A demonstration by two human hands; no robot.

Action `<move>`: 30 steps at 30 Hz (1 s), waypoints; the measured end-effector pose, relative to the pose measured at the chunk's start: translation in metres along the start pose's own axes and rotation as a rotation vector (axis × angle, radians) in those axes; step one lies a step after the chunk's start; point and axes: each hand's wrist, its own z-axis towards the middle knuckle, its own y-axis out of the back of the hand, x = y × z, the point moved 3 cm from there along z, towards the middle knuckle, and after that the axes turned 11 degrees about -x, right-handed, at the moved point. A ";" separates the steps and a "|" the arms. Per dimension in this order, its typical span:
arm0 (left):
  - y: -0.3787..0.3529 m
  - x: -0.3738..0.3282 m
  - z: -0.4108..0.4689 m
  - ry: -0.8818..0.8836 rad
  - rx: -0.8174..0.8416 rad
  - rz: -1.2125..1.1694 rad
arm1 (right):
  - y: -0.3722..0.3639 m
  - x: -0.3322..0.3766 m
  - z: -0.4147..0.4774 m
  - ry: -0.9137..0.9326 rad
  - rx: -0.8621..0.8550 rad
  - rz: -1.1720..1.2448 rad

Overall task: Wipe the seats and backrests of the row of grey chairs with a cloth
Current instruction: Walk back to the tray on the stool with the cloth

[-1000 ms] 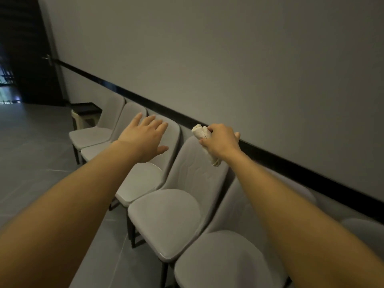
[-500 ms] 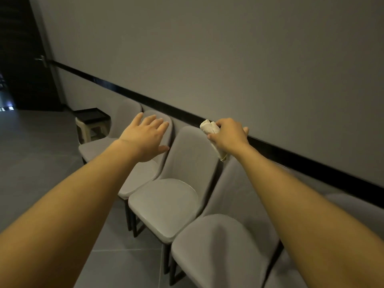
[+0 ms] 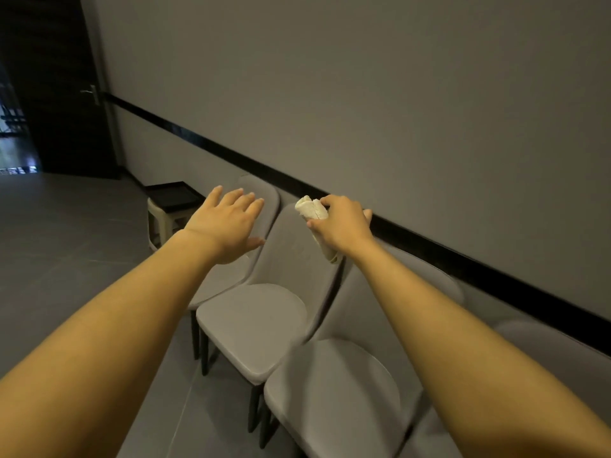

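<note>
A row of grey padded chairs stands along the wall. The middle chair shows its seat and backrest between my arms. A nearer chair sits under my right forearm, and a farther one lies mostly behind my left hand. My right hand is shut on a rolled white cloth at the top edge of the middle chair's backrest. My left hand hovers flat with fingers spread, holding nothing, in front of the farther chair's backrest.
A small stool with a dark top stands beyond the last chair. A black rail runs along the grey wall behind the backrests. A dark door is at the far left. Tiled floor lies left of the chairs.
The view has shifted along the row, so fewer far chairs show and the stool looks nearer. Both hands keep their pose, the right still gripping the cloth by the backrest top.
</note>
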 end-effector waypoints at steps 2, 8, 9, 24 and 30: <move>-0.026 0.048 0.019 -0.005 -0.010 0.002 | -0.046 0.030 0.025 -0.001 -0.021 0.038; -0.111 0.217 0.064 -0.032 -0.016 0.039 | -0.190 0.128 0.105 -0.050 -0.031 0.108; -0.125 0.246 0.072 -0.032 -0.002 0.051 | -0.212 0.144 0.120 -0.062 -0.034 0.111; -0.320 0.559 0.273 -0.109 0.018 0.048 | -0.503 0.273 0.355 -0.145 -0.018 0.061; -0.388 0.678 0.381 -0.133 -0.012 0.040 | -0.612 0.314 0.488 -0.210 -0.044 0.093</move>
